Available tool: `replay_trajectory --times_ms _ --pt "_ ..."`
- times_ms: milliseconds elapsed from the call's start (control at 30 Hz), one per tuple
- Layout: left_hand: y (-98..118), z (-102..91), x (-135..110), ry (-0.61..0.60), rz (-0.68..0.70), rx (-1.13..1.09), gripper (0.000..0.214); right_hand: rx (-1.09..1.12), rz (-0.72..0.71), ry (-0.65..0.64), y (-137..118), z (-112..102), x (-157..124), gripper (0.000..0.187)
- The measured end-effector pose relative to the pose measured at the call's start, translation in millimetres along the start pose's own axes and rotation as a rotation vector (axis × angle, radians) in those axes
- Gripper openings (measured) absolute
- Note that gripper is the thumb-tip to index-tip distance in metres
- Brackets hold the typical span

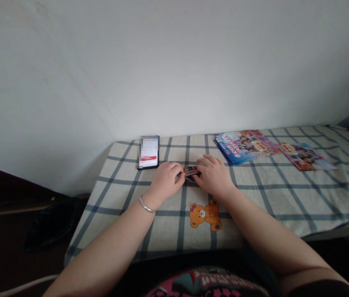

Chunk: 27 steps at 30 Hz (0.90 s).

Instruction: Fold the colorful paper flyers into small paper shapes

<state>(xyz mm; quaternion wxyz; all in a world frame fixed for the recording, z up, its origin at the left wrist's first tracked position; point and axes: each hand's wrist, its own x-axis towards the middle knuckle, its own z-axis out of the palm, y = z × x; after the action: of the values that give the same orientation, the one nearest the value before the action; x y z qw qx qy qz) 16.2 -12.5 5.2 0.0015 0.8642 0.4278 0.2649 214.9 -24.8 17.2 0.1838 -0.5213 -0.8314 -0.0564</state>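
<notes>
Between my two hands is a small, dark folded piece of printed paper (190, 172), just above or on the checked cloth. My left hand (168, 178) pinches its left end between thumb and fingers. At its right end, my right hand (214, 175) grips it with the thumb and a finger, while other fingers reach outward. The paper's underside and part of its ends are hidden by my fingers. A silver bangle (147, 204) is on my left wrist.
A lit phone (148, 152) lies beyond my left hand. To the right are a stack of colourful printed leaflets (239, 146) and a separate leaflet (309, 156). A teddy bear picture (204, 215) shows on the checked cloth (168, 227). Behind stands a white wall (174, 66).
</notes>
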Motion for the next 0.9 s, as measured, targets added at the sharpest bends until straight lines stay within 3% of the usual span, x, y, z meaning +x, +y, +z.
replay_trajectory --times_ms 300,533,667,900 --pt "-12 3.9 -1 0.048 -0.081 -0.044 0.014 0.285 -0.164 -0.037 22 10 6 0.036" --pt "-16 5.3 -2 0.016 -0.090 -0.203 0.022 0.416 -0.168 -0.013 27 16 9 0.026" --pt "-16 4.0 0 0.009 -0.020 -0.263 0.023 0.527 -0.149 -0.057 34 23 12 0.017" --pt "-11 4.3 0 -0.070 -0.024 -0.151 0.018 0.624 -0.083 -0.063 34 25 12 0.009"
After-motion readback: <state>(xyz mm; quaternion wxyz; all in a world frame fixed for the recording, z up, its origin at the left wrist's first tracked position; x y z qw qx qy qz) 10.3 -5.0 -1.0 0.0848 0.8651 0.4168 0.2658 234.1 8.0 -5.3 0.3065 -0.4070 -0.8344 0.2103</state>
